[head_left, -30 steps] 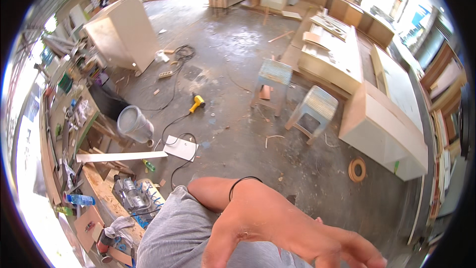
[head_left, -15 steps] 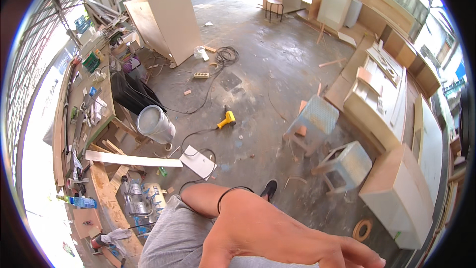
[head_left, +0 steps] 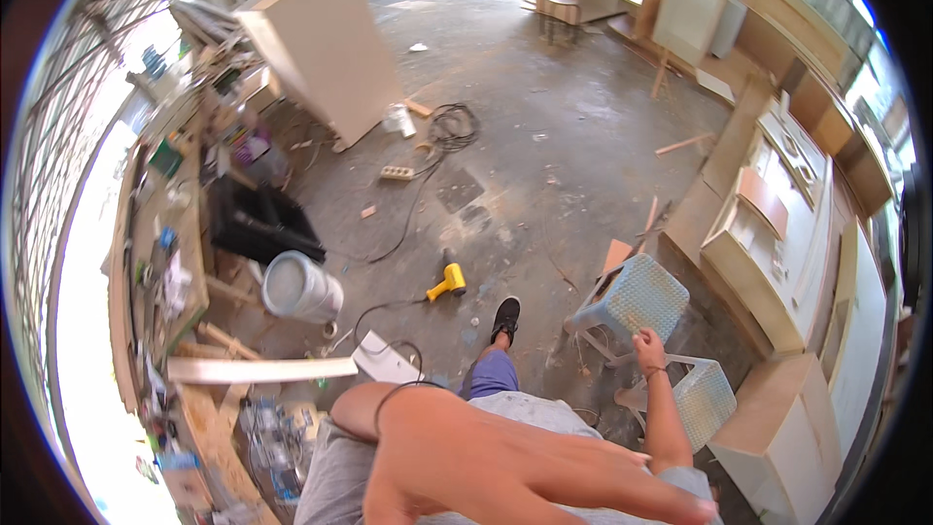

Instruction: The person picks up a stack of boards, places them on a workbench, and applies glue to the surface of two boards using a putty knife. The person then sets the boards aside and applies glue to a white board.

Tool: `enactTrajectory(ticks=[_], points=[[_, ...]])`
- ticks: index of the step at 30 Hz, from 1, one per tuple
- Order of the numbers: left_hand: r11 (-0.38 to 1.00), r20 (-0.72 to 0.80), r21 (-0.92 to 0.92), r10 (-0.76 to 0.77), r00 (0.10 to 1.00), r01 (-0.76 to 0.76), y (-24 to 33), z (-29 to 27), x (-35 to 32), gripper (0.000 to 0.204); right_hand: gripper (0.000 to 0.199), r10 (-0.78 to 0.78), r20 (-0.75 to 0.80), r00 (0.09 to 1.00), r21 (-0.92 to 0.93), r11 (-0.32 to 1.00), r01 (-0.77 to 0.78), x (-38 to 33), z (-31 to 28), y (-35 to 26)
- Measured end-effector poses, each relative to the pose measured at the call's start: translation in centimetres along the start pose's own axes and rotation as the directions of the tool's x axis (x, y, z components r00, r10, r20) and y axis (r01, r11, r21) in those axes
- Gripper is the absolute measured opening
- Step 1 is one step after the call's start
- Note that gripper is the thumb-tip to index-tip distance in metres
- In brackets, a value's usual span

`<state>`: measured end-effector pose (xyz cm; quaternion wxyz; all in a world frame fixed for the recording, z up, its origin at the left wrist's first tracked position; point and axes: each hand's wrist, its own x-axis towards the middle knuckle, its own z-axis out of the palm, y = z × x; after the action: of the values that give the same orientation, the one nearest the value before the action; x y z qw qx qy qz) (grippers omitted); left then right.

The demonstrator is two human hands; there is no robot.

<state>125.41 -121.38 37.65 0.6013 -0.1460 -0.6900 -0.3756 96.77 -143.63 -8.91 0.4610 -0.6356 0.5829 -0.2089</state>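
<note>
My left hand [head_left: 505, 462] stretches across my body close to the camera, palm down, with fingers extended and nothing visible in it. A dark band circles its wrist. My right hand [head_left: 649, 350] is farther out on the right, its fingers curled with no object visible in them. In the picture it overlaps the edge of a worn pale-blue plastic stool [head_left: 646, 297]; whether it touches the stool cannot be told. A second blue stool [head_left: 705, 406] lies beside my right forearm. On the floor ahead is a yellow heat-gun-shaped power tool [head_left: 448, 282] with a dark cord.
My dark shoe [head_left: 505, 316] is on the concrete floor. At left stand a white bucket [head_left: 301, 287], a cluttered workbench [head_left: 190, 262] and a long pale board [head_left: 262, 370]. A power strip [head_left: 397, 173] lies ahead, near a tall cabinet [head_left: 335, 49]. Wooden cabinet pieces [head_left: 777, 408] line the right.
My right hand and forearm have come into view beside the stools. One foot has stepped forward. My left hand has shifted slightly left with fingers spread more, and the view has moved.
</note>
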Motion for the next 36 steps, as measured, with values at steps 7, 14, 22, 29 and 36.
enactTrajectory(ticks=[7,14,22,29,36], points=[[0.857,-0.637,0.006,-0.394,0.663,0.515,2.9,-22.8,-8.6,0.096,0.046,0.245,0.236,0.940,-0.282,0.943,-0.175,4.3,4.5,-0.3],[0.258,-0.814,-0.484,-0.483,-0.323,0.836,-10.8,-40.2,-23.8,0.053,0.039,0.723,0.076,0.687,-0.332,0.668,-0.666,2.7,1.8,3.6],[-0.611,-0.608,-0.230,-0.518,-0.602,0.757,-27.4,-57.6,-41.9,0.047,0.030,0.781,0.002,0.625,0.154,0.617,-0.772,21.3,1.7,6.0],[-0.803,-0.522,-0.100,-0.460,-0.718,0.587,-35.3,-68.1,-40.1,0.046,0.028,0.731,0.046,0.681,0.646,0.499,-0.578,45.4,-7.0,-9.0],[-0.790,-0.511,0.040,-0.543,-0.667,0.612,-53.0,-78.4,-37.6,0.051,0.042,0.819,0.042,0.572,0.823,0.297,-0.485,60.1,-17.2,-6.4]])
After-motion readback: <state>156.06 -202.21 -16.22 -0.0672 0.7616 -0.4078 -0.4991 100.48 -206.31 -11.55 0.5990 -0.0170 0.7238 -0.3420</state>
